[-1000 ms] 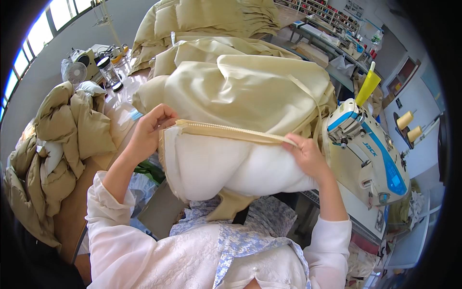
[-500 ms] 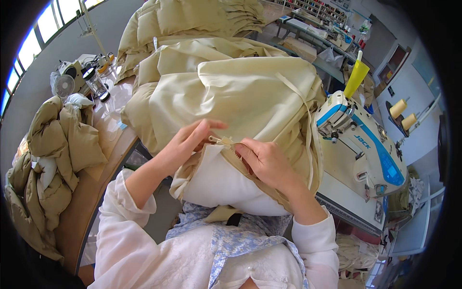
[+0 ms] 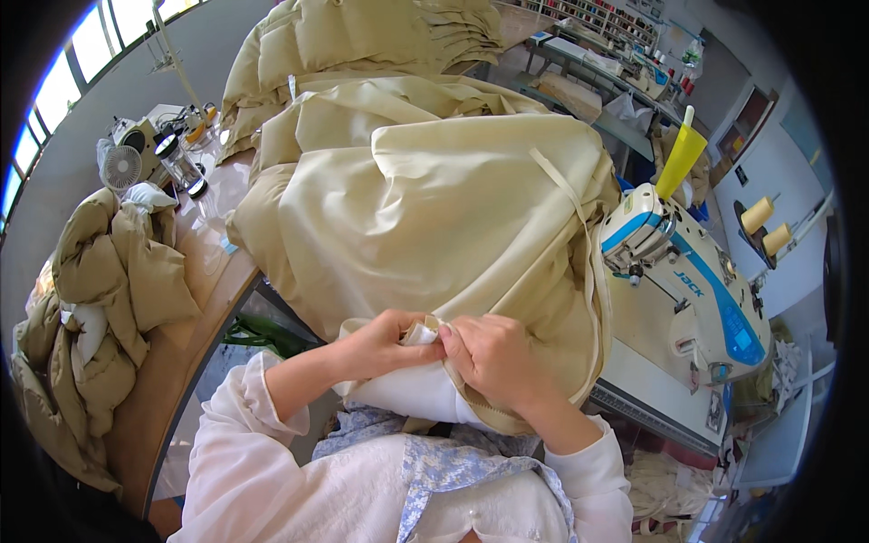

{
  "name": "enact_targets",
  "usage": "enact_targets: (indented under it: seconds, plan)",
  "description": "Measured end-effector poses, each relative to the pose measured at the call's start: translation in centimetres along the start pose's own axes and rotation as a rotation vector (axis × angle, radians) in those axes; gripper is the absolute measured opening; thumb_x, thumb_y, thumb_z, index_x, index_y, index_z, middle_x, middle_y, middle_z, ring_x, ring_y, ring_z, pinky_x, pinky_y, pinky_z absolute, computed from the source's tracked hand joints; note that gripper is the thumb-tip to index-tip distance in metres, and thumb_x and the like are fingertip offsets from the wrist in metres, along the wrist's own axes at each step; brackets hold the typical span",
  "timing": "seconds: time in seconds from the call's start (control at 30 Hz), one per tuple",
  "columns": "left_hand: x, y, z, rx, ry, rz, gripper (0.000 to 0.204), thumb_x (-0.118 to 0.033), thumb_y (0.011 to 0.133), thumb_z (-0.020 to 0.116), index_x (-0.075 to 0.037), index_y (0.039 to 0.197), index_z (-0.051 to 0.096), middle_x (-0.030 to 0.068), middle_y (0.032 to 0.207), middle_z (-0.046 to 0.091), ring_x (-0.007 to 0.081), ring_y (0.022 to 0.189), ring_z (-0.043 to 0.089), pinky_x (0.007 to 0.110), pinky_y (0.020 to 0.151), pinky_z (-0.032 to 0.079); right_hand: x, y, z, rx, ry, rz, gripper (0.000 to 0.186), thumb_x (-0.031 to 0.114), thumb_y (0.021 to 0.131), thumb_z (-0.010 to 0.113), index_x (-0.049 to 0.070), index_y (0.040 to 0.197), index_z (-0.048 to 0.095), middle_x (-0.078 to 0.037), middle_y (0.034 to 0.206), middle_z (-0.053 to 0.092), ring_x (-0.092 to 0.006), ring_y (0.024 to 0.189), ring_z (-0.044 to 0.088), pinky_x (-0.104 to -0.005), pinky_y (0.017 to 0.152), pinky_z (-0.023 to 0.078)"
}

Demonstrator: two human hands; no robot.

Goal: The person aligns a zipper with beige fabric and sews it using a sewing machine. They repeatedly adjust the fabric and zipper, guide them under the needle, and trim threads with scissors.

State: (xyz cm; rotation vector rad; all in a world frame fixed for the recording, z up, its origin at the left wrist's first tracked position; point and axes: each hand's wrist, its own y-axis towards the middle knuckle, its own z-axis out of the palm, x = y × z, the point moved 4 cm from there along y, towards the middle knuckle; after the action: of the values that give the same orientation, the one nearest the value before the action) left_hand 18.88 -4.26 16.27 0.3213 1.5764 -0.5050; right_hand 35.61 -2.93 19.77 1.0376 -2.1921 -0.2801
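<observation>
both the left hand (image 3: 391,344) and the right hand (image 3: 498,360) are closed in a narrow pinch on one gathered edge of the beige garment (image 3: 480,217), thumbs and fingertips meeting almost side by side. the garment lies mostly beyond the hands — a broad, smooth spread of it reaches away over the work surface, and its far right side comes up just beside the sewing machine (image 3: 683,281). below the hands a white panel (image 3: 412,394) of it hangs toward the person's lap, its darker seamed edge running down under the right hand and wrist. what exactly sits between the fingertips is too small to tell, though a bit of white shows there. a loose strip (image 3: 559,184) trails on the garment's right part. well apart to the left, bunched padded pieces (image 3: 118,290) lie on the table (image 3: 174,373).
</observation>
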Motion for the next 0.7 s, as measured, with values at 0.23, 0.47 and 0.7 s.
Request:
enact_targets:
  seconds: [0.23, 0.47, 0.7]
  plan:
    - [0.9, -0.2, -0.4, 0.038, 0.187, -0.028, 0.028, -0.023, 0.097, 0.07, 0.0, 0.114, 0.069, -0.001, 0.087, 0.069, 0.0061, 0.079, 0.057, 0.027, 0.069, 0.049, -0.2, 0.0, 0.0, 0.067, -0.07, 0.065, 0.026, 0.023, 0.098, 0.063, 0.008, 0.076, 0.063, -0.008, 0.072, 0.064, -0.0289, 0.059, 0.064, -0.0411, 0.055, 0.051]
    - [2.8, 0.3, 0.8, 0.078, -0.036, -0.069, 0.031, -0.03, 0.099, 0.07, -0.002, 0.112, 0.071, 0.0009, 0.09, 0.069, 0.0055, 0.085, 0.057, 0.027, 0.075, 0.049, -0.2, 0.1, 0.4, -0.077, -0.172, -0.086, 0.024, 0.019, 0.096, 0.066, 0.009, 0.075, 0.062, -0.008, 0.067, 0.058, -0.0285, 0.058, 0.06, -0.0397, 0.055, 0.046]
    - [6.4, -0.8, -0.1, 0.031, 0.283, -0.119, 0.04, -0.036, 0.098, 0.068, -0.002, 0.119, 0.068, 0.0138, 0.094, 0.073, 0.0173, 0.088, 0.066, 0.035, 0.081, 0.053, -3.8, 1.9, -4.8, -0.3, 0.009, 0.32, 0.032, 0.025, 0.103, 0.06, -0.002, 0.087, 0.061, -0.014, 0.06, 0.055, -0.0263, 0.054, 0.056, -0.0411, 0.052, 0.041]
